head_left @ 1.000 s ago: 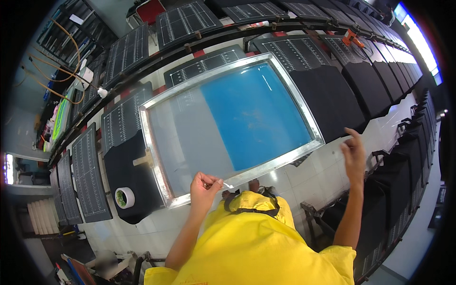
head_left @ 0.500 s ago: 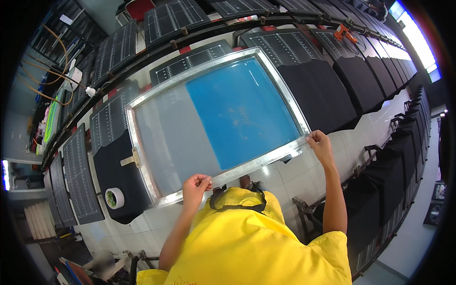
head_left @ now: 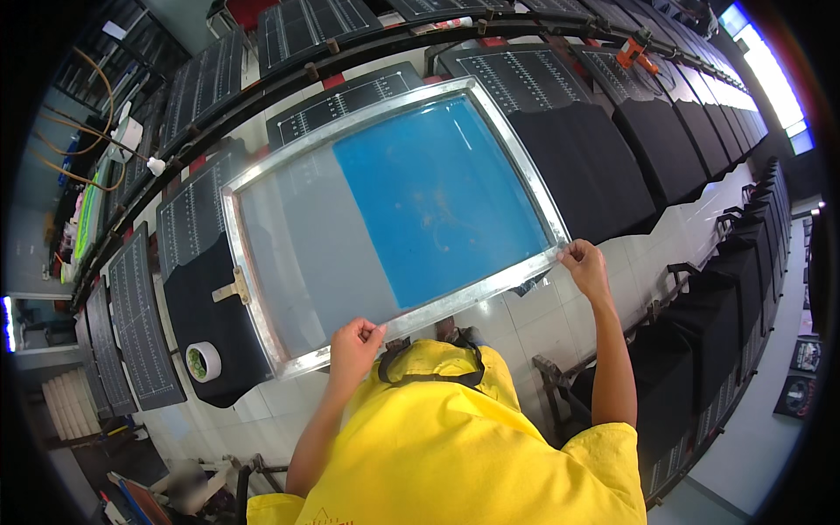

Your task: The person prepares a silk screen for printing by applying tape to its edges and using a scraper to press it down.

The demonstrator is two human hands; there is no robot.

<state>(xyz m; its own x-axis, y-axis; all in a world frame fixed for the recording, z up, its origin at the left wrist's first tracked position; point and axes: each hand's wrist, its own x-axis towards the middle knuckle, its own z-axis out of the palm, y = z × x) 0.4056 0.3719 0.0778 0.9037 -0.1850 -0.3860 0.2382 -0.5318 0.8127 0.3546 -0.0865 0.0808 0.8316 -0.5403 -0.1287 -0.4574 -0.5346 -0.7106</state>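
A screen printing frame (head_left: 472,297) with pale metal bars lies in front of me. Its mesh has a blue right half (head_left: 442,210) and a see-through grey left half (head_left: 289,227), through which a darker shape shows. My left hand (head_left: 352,352) is closed at the near bar, thumb and fingers pinched together at its edge. At the near right corner, my right hand (head_left: 586,266) pinches the metal. A small wooden block (head_left: 231,290) sits against the left bar. Beside it, a round white container (head_left: 215,361) with something green inside stands on black cloth (head_left: 197,302).
Black cloths (head_left: 577,171) drape over boards to the right. Marked dark boards (head_left: 140,315) stand left and beyond the frame. A dark rail (head_left: 289,85) runs behind. An orange tool (head_left: 632,52) rests at the far right. More cloth-covered boards (head_left: 652,367) line the right.
The whole view has shifted slightly. A darker shape shows more plainly through the grey mesh. Both hands keep their places at the frame.
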